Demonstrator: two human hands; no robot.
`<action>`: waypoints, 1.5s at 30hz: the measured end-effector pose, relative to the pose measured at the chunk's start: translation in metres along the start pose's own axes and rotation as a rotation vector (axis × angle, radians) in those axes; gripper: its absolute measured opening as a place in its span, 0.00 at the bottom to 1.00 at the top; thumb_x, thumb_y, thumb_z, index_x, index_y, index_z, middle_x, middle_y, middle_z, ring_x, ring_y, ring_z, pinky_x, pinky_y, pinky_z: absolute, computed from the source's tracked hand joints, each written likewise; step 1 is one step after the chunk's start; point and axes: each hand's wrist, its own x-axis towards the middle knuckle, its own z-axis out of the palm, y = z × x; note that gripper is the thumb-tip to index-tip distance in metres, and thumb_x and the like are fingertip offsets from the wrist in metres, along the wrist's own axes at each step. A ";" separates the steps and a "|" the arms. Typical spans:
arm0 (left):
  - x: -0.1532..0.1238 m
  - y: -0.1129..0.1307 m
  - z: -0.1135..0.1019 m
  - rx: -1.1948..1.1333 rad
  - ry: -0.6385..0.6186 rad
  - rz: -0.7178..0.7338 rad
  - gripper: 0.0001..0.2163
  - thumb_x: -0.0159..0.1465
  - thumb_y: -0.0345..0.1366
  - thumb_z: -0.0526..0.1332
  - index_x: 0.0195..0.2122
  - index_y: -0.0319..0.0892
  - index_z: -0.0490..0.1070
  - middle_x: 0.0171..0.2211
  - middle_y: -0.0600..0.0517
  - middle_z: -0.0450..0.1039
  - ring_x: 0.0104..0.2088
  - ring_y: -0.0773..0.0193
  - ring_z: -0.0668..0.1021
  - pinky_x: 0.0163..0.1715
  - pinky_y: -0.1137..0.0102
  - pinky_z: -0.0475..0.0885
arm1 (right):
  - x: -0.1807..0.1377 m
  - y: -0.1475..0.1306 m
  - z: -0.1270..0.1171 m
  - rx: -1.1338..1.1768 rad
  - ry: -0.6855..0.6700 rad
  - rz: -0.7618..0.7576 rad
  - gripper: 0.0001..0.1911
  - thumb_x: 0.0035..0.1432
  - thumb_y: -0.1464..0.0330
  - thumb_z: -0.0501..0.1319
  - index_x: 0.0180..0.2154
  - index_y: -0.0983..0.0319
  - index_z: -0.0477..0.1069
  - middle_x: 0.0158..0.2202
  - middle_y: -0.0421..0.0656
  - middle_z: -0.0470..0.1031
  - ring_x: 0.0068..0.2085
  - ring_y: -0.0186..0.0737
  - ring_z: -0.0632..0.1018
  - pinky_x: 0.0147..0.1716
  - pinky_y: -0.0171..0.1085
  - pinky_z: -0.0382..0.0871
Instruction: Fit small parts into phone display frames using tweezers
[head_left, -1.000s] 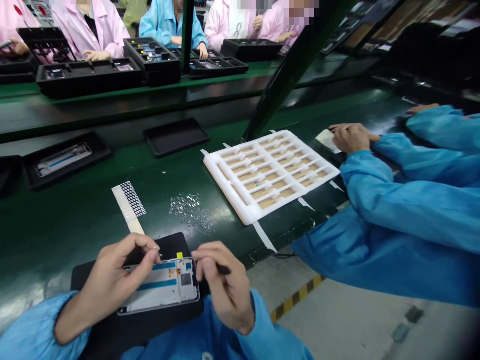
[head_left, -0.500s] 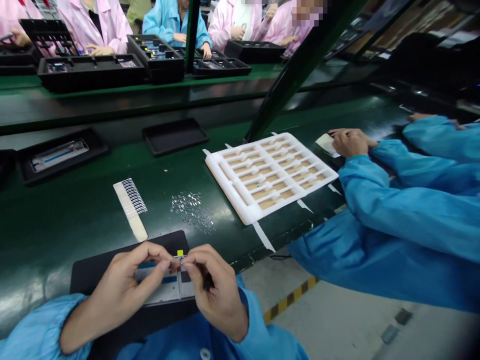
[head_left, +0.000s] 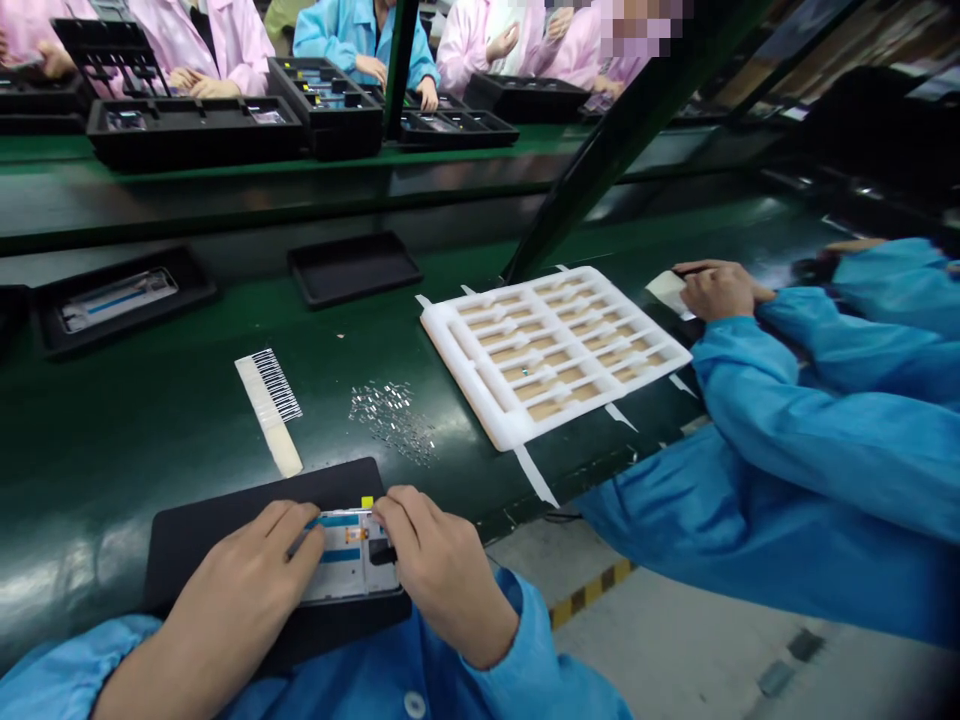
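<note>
A silver phone frame with blue strips, a small orange flex piece and a yellow tab lies on a black mat in front of me. My left hand grips the frame's left end, its fingers curled over the upper edge. At the upper right corner, my right hand holds the frame with thumb and fingers bent. The fingers cover both ends of the frame. Beyond the mat, small metallic pieces are scattered on the green bench, beside a cream card strip bearing a row of thin pins.
A white slotted foam tray is taped down at right. Dark trays lie farther back, one holding another frame. A green post slants over the bench. Co-workers' blue sleeves reach in from the right; others sit opposite.
My hands have come apart from a pinch above the frame and now rest at its two ends. The orange flex piece now shows between them. The view has shifted slightly.
</note>
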 end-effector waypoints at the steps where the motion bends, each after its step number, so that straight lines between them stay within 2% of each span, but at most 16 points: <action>1: 0.000 0.001 0.001 -0.001 0.007 0.001 0.18 0.64 0.18 0.52 0.43 0.36 0.80 0.45 0.40 0.83 0.43 0.50 0.86 0.39 0.60 0.86 | 0.001 0.000 0.000 -0.007 -0.006 -0.005 0.16 0.79 0.75 0.47 0.44 0.64 0.73 0.38 0.47 0.79 0.34 0.42 0.79 0.25 0.41 0.64; 7: -0.003 0.003 0.013 0.011 0.104 0.025 0.18 0.68 0.22 0.51 0.52 0.35 0.77 0.46 0.41 0.83 0.45 0.50 0.84 0.40 0.60 0.85 | 0.004 0.000 0.000 -0.048 -0.029 -0.046 0.11 0.76 0.76 0.53 0.43 0.65 0.73 0.38 0.47 0.78 0.34 0.43 0.78 0.26 0.40 0.64; 12: -0.001 0.003 0.014 0.008 0.123 0.030 0.18 0.69 0.22 0.50 0.54 0.35 0.76 0.45 0.41 0.82 0.44 0.49 0.83 0.36 0.61 0.83 | 0.003 0.000 0.000 -0.054 -0.005 -0.078 0.14 0.75 0.76 0.52 0.42 0.66 0.76 0.38 0.49 0.80 0.33 0.43 0.77 0.24 0.41 0.65; 18: -0.001 0.002 0.015 0.008 0.133 0.059 0.17 0.70 0.23 0.51 0.54 0.32 0.75 0.46 0.38 0.82 0.45 0.47 0.84 0.40 0.56 0.84 | -0.010 -0.014 -0.006 -0.095 -0.053 -0.085 0.18 0.72 0.77 0.51 0.54 0.73 0.77 0.48 0.57 0.82 0.34 0.46 0.79 0.23 0.42 0.72; 22: -0.001 0.002 0.015 0.007 0.109 0.051 0.18 0.69 0.23 0.51 0.54 0.34 0.75 0.47 0.37 0.82 0.43 0.45 0.84 0.36 0.55 0.84 | -0.017 -0.014 -0.007 -0.032 -0.086 -0.033 0.22 0.70 0.78 0.50 0.58 0.74 0.75 0.52 0.57 0.82 0.35 0.47 0.82 0.22 0.42 0.74; 24: 0.000 0.002 0.012 -0.018 0.100 0.036 0.18 0.70 0.23 0.50 0.54 0.35 0.75 0.46 0.38 0.82 0.42 0.46 0.84 0.36 0.55 0.84 | -0.019 -0.003 -0.003 0.100 -0.021 0.006 0.19 0.71 0.77 0.52 0.56 0.70 0.76 0.50 0.55 0.82 0.39 0.47 0.84 0.27 0.41 0.79; 26: 0.001 0.002 0.008 -0.065 0.070 0.001 0.15 0.73 0.27 0.51 0.54 0.36 0.75 0.46 0.39 0.81 0.41 0.49 0.84 0.38 0.55 0.84 | -0.020 0.011 0.005 0.212 0.145 0.065 0.14 0.71 0.76 0.56 0.52 0.66 0.77 0.47 0.52 0.82 0.42 0.45 0.85 0.34 0.39 0.83; 28: -0.001 0.000 0.003 -0.106 0.034 -0.029 0.14 0.77 0.37 0.53 0.55 0.38 0.74 0.49 0.38 0.81 0.44 0.47 0.84 0.40 0.54 0.83 | -0.021 0.025 0.014 0.229 0.351 0.120 0.09 0.69 0.77 0.61 0.48 0.63 0.77 0.42 0.49 0.83 0.40 0.42 0.85 0.37 0.38 0.83; 30: -0.003 -0.003 -0.001 -0.115 0.018 -0.040 0.18 0.77 0.46 0.54 0.57 0.39 0.73 0.54 0.37 0.80 0.49 0.43 0.84 0.44 0.50 0.83 | -0.023 0.034 0.023 0.200 0.486 0.145 0.09 0.67 0.78 0.64 0.45 0.61 0.78 0.38 0.48 0.83 0.36 0.41 0.85 0.35 0.37 0.83; 32: -0.005 -0.005 -0.004 -0.110 -0.009 -0.025 0.18 0.75 0.47 0.56 0.57 0.42 0.73 0.57 0.38 0.80 0.51 0.43 0.84 0.46 0.50 0.82 | -0.025 0.038 0.027 0.187 0.529 0.143 0.10 0.65 0.79 0.65 0.44 0.60 0.78 0.37 0.47 0.83 0.34 0.41 0.85 0.32 0.38 0.82; 35: -0.006 -0.007 -0.006 -0.109 -0.057 0.010 0.16 0.68 0.40 0.63 0.56 0.43 0.72 0.54 0.42 0.82 0.49 0.45 0.85 0.45 0.53 0.83 | -0.027 0.037 0.028 0.187 0.538 0.114 0.11 0.63 0.79 0.67 0.44 0.60 0.78 0.36 0.47 0.84 0.32 0.42 0.84 0.29 0.39 0.81; 38: -0.005 -0.009 -0.009 -0.112 -0.043 0.003 0.18 0.60 0.36 0.64 0.53 0.45 0.72 0.52 0.41 0.82 0.48 0.44 0.85 0.44 0.53 0.83 | -0.027 0.035 0.024 0.188 0.549 0.087 0.11 0.62 0.78 0.67 0.44 0.60 0.78 0.35 0.46 0.84 0.30 0.41 0.83 0.27 0.38 0.78; 41: -0.002 -0.027 -0.016 -0.137 -0.031 -0.078 0.17 0.60 0.39 0.63 0.51 0.48 0.72 0.52 0.44 0.81 0.47 0.46 0.84 0.43 0.56 0.82 | -0.025 0.034 0.020 0.200 0.517 0.060 0.11 0.63 0.77 0.65 0.45 0.58 0.77 0.35 0.44 0.83 0.29 0.39 0.81 0.26 0.38 0.75; 43: 0.010 -0.053 -0.022 -0.122 -0.020 -0.156 0.16 0.62 0.45 0.62 0.51 0.50 0.71 0.54 0.45 0.79 0.48 0.47 0.84 0.41 0.58 0.80 | -0.022 0.034 0.020 0.196 0.498 0.044 0.09 0.64 0.75 0.64 0.43 0.58 0.76 0.34 0.43 0.83 0.27 0.38 0.79 0.24 0.38 0.72; 45: 0.037 -0.088 -0.027 -0.079 -0.017 -0.241 0.20 0.64 0.51 0.62 0.53 0.49 0.71 0.54 0.44 0.79 0.49 0.45 0.83 0.39 0.60 0.79 | -0.020 0.034 0.022 0.179 0.508 0.046 0.06 0.64 0.74 0.64 0.41 0.57 0.75 0.33 0.42 0.82 0.25 0.36 0.77 0.23 0.38 0.69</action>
